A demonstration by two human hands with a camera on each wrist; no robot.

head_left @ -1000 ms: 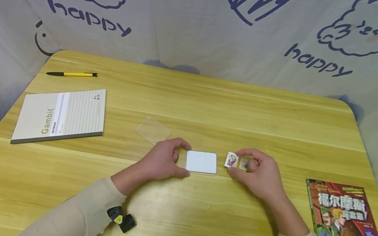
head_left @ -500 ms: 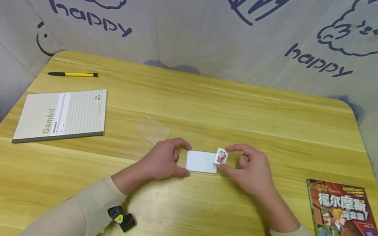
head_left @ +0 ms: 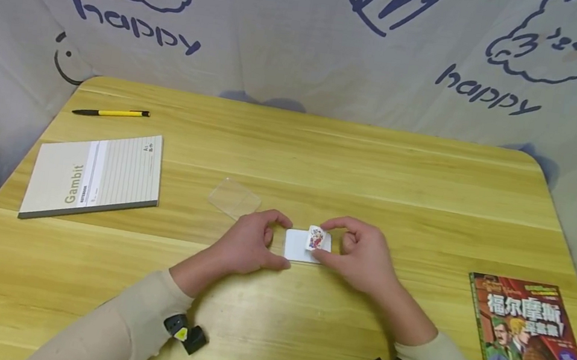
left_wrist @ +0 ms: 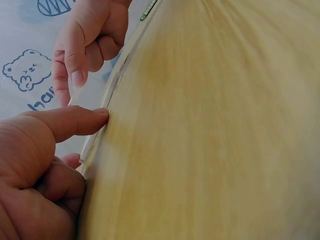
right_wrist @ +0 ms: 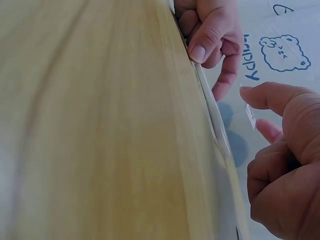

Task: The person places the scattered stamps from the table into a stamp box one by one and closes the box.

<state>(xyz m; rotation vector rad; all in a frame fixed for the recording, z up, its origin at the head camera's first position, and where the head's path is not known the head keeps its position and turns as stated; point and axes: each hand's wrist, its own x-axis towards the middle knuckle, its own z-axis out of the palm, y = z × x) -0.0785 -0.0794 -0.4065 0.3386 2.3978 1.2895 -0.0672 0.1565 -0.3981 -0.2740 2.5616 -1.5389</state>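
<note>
One quick slide leftward, and the card (head_left: pixel 316 238) is over the slab (head_left: pixel 295 245)! A second ago the right hand (head_left: pixel 362 260) has it off to the right of the slab, well short of the edge; half a second ago it reaches the right end; now it sits above the slab's right half. The right wrist view shows a gap beneath, so it looks held up, not yet laid down. For the work in hand, that reads as the carry mostly done and the placing still open.

Grip check: right thumb and finger pinch the card, while the left hand (head_left: pixel 251 243) steadies the slab's left end, thumb on the near edge, finger on the far one, no shift there at all.

And the count: two hands, one card, one white slab, one clear cover (head_left: pixel 234 198) just beyond the left hand, one notebook (head_left: pixel 97 176), one pen (head_left: pixel 111 113), one book (head_left: pixel 540 347) at the right, two wrist cameras (head_left: pixel 184 333), one table (head_left: pixel 273 336).
</note>
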